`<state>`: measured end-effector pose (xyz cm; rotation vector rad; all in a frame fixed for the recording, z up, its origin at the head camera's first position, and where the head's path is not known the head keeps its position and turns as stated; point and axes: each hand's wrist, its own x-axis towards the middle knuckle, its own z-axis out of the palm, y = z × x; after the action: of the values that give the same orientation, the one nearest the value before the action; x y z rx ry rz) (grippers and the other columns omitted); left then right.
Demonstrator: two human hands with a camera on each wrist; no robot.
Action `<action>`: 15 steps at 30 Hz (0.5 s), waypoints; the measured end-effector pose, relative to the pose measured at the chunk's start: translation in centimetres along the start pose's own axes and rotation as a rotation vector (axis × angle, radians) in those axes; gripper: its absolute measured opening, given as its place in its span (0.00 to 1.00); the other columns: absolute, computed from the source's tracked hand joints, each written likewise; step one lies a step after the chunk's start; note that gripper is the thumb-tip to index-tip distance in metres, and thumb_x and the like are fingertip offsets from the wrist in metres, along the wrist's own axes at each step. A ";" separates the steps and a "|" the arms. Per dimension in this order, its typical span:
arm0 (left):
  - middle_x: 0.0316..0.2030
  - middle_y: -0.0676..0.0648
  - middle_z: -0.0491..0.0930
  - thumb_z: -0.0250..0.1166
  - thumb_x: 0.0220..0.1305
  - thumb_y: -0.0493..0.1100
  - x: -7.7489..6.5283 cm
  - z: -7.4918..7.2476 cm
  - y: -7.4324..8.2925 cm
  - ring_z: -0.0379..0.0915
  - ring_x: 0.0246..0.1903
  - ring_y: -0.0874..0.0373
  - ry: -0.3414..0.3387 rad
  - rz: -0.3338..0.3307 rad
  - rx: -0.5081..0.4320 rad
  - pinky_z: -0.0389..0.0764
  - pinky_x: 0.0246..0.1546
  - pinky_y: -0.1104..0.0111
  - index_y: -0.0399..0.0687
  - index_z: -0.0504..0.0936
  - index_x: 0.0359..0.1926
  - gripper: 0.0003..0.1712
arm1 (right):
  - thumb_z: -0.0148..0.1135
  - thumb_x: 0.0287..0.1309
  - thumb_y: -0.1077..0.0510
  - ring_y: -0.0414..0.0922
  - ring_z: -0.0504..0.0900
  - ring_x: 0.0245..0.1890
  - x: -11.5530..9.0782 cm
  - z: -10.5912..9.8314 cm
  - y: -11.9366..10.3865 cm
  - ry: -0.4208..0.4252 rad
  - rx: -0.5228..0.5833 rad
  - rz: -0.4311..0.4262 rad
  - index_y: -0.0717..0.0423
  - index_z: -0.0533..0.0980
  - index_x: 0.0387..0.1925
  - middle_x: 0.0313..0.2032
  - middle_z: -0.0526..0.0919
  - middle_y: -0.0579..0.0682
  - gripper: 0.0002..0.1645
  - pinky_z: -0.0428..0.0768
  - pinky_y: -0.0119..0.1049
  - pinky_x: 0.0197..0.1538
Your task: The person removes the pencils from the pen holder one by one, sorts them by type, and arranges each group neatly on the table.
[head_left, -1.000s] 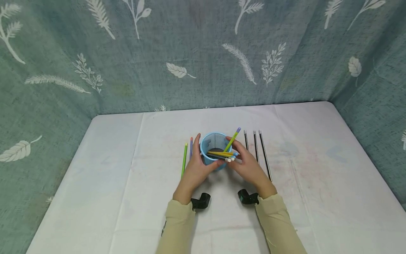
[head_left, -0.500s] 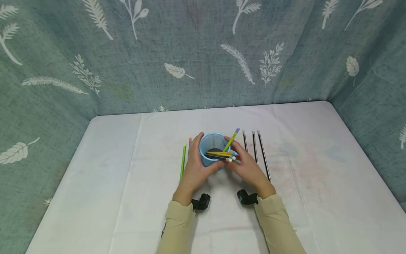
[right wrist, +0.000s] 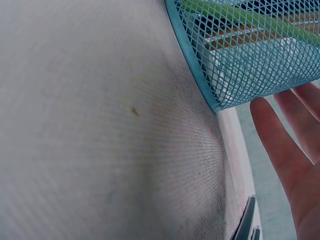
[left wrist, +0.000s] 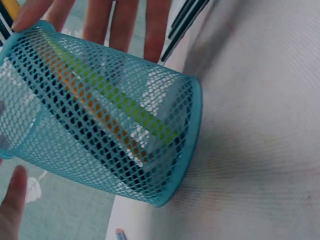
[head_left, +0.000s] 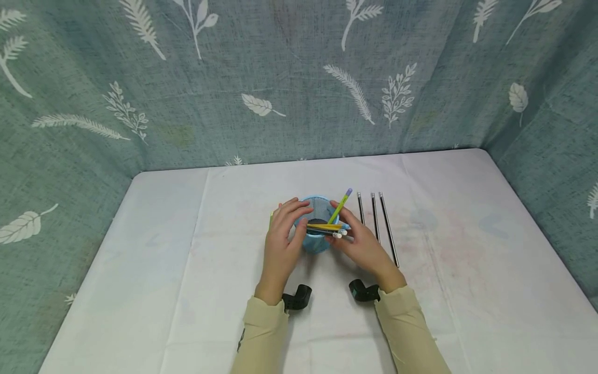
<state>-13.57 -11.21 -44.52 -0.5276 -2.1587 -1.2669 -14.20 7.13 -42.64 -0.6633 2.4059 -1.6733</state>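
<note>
A light-blue mesh pencil cup (head_left: 317, 244) stands between my two hands in the head view. Leaning in it are a lime-green pencil (head_left: 342, 203) with a purple eraser, a yellow pencil (head_left: 322, 226) and several dark ones with white erasers. My right hand (head_left: 363, 248) holds the cup's right side, thumb near the front rim; in the right wrist view its fingers (right wrist: 275, 135) lie along the mesh. My left hand (head_left: 282, 241) hovers at the left rim, fingers loosely extended over the opening. The left wrist view shows a fingertip (left wrist: 15, 187) apart from the cup (left wrist: 115, 120).
Three black pencils (head_left: 389, 228) lie side by side to the right of the cup. Left of it, a green pencil (head_left: 271, 215) is mostly hidden behind my left hand, with an orange-tipped pencil (left wrist: 120, 234) beside it. White cloth (head_left: 224, 311) covers the table; a leaf-patterned curtain (head_left: 299, 130) surrounds it.
My left hand has let go of the cup's left side and risen, its fingers now reaching over the rim and covering the left pencils. The right hand and cup stay nearly in place.
</note>
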 end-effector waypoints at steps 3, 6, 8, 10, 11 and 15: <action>0.49 0.51 0.75 0.52 0.63 0.36 0.1 0.0 0.3 0.63 0.55 0.53 -0.050 0.021 0.030 0.53 0.60 0.61 0.48 0.79 0.45 0.13 | 0.59 0.55 0.58 0.51 0.62 0.60 0.0 0.0 0.0 -0.008 0.012 0.000 0.50 0.51 0.67 0.62 0.60 0.58 0.41 0.66 0.50 0.55; 0.45 0.54 0.77 0.51 0.63 0.36 0.0 0.0 0.6 0.67 0.49 0.60 -0.090 0.027 0.078 0.61 0.55 0.65 0.50 0.80 0.45 0.14 | 0.58 0.56 0.59 0.52 0.62 0.60 0.0 -0.1 0.0 -0.025 0.031 0.000 0.51 0.50 0.67 0.63 0.58 0.58 0.41 0.66 0.50 0.55; 0.42 0.56 0.78 0.52 0.63 0.37 0.0 -0.1 0.8 0.69 0.44 0.63 -0.104 0.032 0.109 0.64 0.51 0.67 0.50 0.81 0.44 0.14 | 0.58 0.57 0.59 0.52 0.62 0.60 0.0 -0.1 -0.1 -0.033 0.037 -0.003 0.51 0.49 0.68 0.63 0.58 0.58 0.41 0.66 0.49 0.55; 0.41 0.58 0.79 0.53 0.63 0.38 0.1 -0.1 1.0 0.70 0.42 0.64 -0.114 0.036 0.127 0.65 0.50 0.67 0.50 0.81 0.44 0.13 | 0.57 0.57 0.59 0.52 0.62 0.60 0.0 -0.2 -0.1 -0.037 0.041 -0.002 0.51 0.49 0.68 0.63 0.58 0.58 0.41 0.66 0.49 0.55; 0.40 0.58 0.79 0.53 0.63 0.39 0.1 -0.1 1.1 0.70 0.41 0.64 -0.117 0.039 0.131 0.64 0.50 0.67 0.50 0.81 0.44 0.12 | 0.57 0.57 0.58 0.52 0.62 0.60 0.0 -0.2 0.0 -0.038 0.042 -0.002 0.50 0.49 0.68 0.63 0.57 0.58 0.41 0.65 0.49 0.55; 0.39 0.58 0.79 0.55 0.63 0.43 0.2 -0.1 1.1 0.70 0.40 0.64 -0.131 0.041 0.148 0.63 0.53 0.66 0.50 0.81 0.43 0.11 | 0.57 0.57 0.56 0.53 0.64 0.58 0.1 0.0 0.6 -0.038 0.047 0.005 0.43 0.49 0.68 0.65 0.55 0.55 0.41 0.65 0.52 0.54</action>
<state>-13.01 -10.76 -43.62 -0.6044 -2.3157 -1.0673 -14.52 7.29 -43.19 -0.6757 2.3329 -1.6942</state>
